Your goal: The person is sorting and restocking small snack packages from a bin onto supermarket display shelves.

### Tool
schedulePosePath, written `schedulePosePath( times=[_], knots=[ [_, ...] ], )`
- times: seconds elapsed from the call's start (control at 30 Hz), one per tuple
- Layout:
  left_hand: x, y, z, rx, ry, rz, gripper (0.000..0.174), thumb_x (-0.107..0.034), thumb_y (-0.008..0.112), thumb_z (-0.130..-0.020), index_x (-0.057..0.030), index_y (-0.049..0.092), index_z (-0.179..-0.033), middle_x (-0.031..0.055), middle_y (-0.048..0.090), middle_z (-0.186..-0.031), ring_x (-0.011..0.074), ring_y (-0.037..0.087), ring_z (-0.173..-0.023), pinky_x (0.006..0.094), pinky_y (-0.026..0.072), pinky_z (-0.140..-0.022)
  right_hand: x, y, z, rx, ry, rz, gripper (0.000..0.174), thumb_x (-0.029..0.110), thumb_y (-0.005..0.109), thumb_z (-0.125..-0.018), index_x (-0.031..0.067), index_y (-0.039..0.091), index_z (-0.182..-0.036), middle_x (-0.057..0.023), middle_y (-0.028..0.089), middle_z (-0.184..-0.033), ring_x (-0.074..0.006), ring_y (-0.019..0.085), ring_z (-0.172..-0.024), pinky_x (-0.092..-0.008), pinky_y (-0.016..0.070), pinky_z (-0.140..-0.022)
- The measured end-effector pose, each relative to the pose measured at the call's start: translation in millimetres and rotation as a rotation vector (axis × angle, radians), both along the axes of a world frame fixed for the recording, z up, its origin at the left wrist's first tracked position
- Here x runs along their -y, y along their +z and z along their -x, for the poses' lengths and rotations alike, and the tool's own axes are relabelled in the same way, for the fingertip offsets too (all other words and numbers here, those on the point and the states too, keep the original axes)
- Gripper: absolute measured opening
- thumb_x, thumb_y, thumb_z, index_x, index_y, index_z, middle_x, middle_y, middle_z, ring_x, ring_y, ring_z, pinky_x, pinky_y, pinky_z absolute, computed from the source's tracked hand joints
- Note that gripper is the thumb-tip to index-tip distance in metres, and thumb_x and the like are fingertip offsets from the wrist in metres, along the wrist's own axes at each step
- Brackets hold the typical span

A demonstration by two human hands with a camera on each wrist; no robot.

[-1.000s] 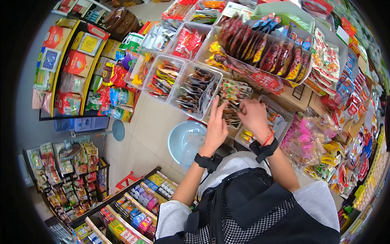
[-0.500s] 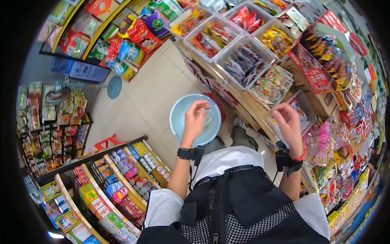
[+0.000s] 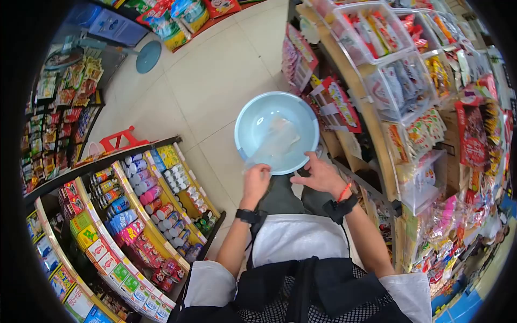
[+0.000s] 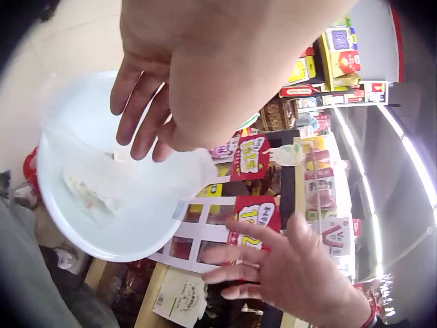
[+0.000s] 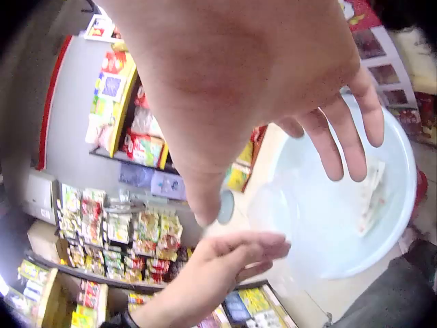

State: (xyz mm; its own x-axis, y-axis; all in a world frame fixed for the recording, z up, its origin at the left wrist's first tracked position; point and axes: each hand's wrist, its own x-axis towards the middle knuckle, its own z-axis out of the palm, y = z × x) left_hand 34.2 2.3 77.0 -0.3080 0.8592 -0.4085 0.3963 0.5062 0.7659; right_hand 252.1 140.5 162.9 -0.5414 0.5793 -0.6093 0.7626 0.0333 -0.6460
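Note:
A clear plastic bag (image 3: 272, 141) with a pale packet (image 5: 372, 198) inside lies in the light-blue basin (image 3: 249, 116), its loose end reaching the near rim. My left hand (image 3: 256, 187) is at that end, fingers loosely bent; whether they touch the film I cannot tell. In the left wrist view, these fingers (image 4: 140, 113) hang over the bag. My right hand (image 3: 323, 177) is at the basin's near right rim, fingers spread and holding nothing; it also shows in the left wrist view (image 4: 290, 273).
The basin stands above the tiled floor (image 3: 215, 81). Right of it runs a wooden-edged counter (image 3: 371, 140) with clear tubs (image 3: 401, 110) of packaged snacks. Shelves of bottles and boxes (image 3: 134, 231) stand at the lower left. A red plastic item (image 3: 121, 141) is behind them.
The view has swung away from the snack tubs toward the basin. Both hands have left the packets among the tubs and come to the basin's near rim, the right hand moving closer to the left.

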Motion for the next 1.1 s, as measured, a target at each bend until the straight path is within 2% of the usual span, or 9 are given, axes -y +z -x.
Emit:
schedulePosePath(
  times=[0.07,0.17,0.4,0.5,0.6,0.73,0.8,0.97,1.1],
  knots=[
    [-3.9,-25.7,-5.2,-0.055,-0.079,-0.186,0.017,-0.003,0.058,-0.089,-0.0016,0.071,-0.1,0.0191,0.072,-0.102,0.0387,0.068,-0.097,0.0441,0.0531,-0.088,5.1,-40.3,30.5,0.029,0.061,-0.082,0.117,0.068,0.079,-0.069,-0.0064,0.03,-0.146,-0.0317,0.066,-0.113,-0.0447,0.068,-0.101,-0.0452,0.0546,-0.088],
    [-10.3,-77.6,-6.6,-0.06,-0.015,-0.057,0.019,-0.007,0.057,-0.091,0.0001,0.071,-0.102,0.0213,0.07,-0.107,0.0401,0.064,-0.106,0.0458,0.0504,-0.094,-0.4,-85.2,63.8,-0.043,0.035,-0.121,0.064,0.027,0.072,-0.085,-0.0043,0.043,-0.133,-0.022,0.071,-0.089,-0.0405,0.07,-0.086,-0.0497,0.0543,-0.077],
    [-52.4,-199.7,-17.5,0.088,-0.453,0.403,0.03,-0.018,0.054,-0.096,-0.0034,0.066,-0.119,0.0195,0.066,-0.118,0.034,0.062,-0.114,0.0439,0.0488,-0.098,16.6,-66.5,71.1,-0.241,-0.129,-0.029,0.031,0.005,0.06,-0.086,0.0026,0.053,-0.116,-0.0134,0.063,-0.073,-0.0344,0.066,-0.068,-0.044,0.0516,-0.064],
    [-65.7,-248.5,-35.2,0.144,-0.255,0.216,0.033,-0.022,0.051,-0.098,-0.004,0.063,-0.124,0.0179,0.064,-0.121,0.0319,0.06,-0.117,0.0433,0.0484,-0.099,26.7,-63.4,56.6,-0.23,-0.199,0.092,0.028,0.002,0.06,-0.093,0.0005,0.053,-0.12,-0.0061,0.058,-0.074,-0.0148,0.058,-0.064,-0.0315,0.0487,-0.062],
    [-63.1,-294.6,-61.0,0.173,0.058,-0.064,0.036,-0.025,0.048,-0.101,-0.0046,0.059,-0.128,0.0162,0.062,-0.124,0.0298,0.058,-0.12,0.0428,0.0479,-0.101,33.3,-68.0,43.7,-0.237,-0.301,0.174,0.032,0.004,0.065,-0.089,0.003,0.053,-0.119,-0.0115,0.06,-0.076,-0.0265,0.064,-0.068,-0.0382,0.0509,-0.065],
    [-53.4,-332.5,-84.5,0.232,0.267,-0.289,0.04,-0.03,0.045,-0.104,-0.0054,0.054,-0.134,0.014,0.059,-0.129,0.027,0.055,-0.124,0.042,0.0473,-0.103,38.2,-76.0,28.4,-0.204,-0.303,0.22,0.033,0.003,0.066,-0.09,0.0033,0.052,-0.119,-0.0114,0.06,-0.08,-0.0255,0.064,-0.071,-0.0378,0.0508,-0.067],
    [-55.7,-316.2,-81.1,0.489,0.256,-0.318,0.044,-0.034,0.042,-0.105,-0.0065,0.051,-0.137,0.0136,0.058,-0.13,0.0274,0.055,-0.123,0.0428,0.0474,-0.104,41.2,-83.5,19.3,-0.208,-0.317,0.239,0.034,0.002,0.066,-0.089,0.0034,0.051,-0.12,-0.0117,0.06,-0.08,-0.0259,0.064,-0.071,-0.0382,0.0508,-0.067],
    [-86.2,-252.3,-73.1,1.784,0.608,-0.388,0.052,-0.045,0.043,-0.101,-0.0107,0.051,-0.14,0.0178,0.06,-0.131,0.0353,0.064,-0.111,0.0482,0.051,-0.099,35.9,-88.2,9.2,-0.217,-0.345,0.285,0.036,0.001,0.066,-0.089,0.0031,0.05,-0.121,-0.0122,0.061,-0.081,-0.0269,0.064,-0.072,-0.0386,0.0512,-0.067],
    [-92.4,-253.9,-80.7,1.677,0.636,-0.39,0.051,-0.042,0.047,-0.099,-0.0106,0.053,-0.138,0.0188,0.062,-0.128,0.0368,0.064,-0.109,0.0493,0.0519,-0.096,34.4,-90.2,3.5,-0.232,-0.354,0.305,0.032,0.001,0.064,-0.092,0.0019,0.051,-0.122,-0.0084,0.061,-0.084,-0.0188,0.062,-0.072,-0.0325,0.0515,-0.068]
  ],
)
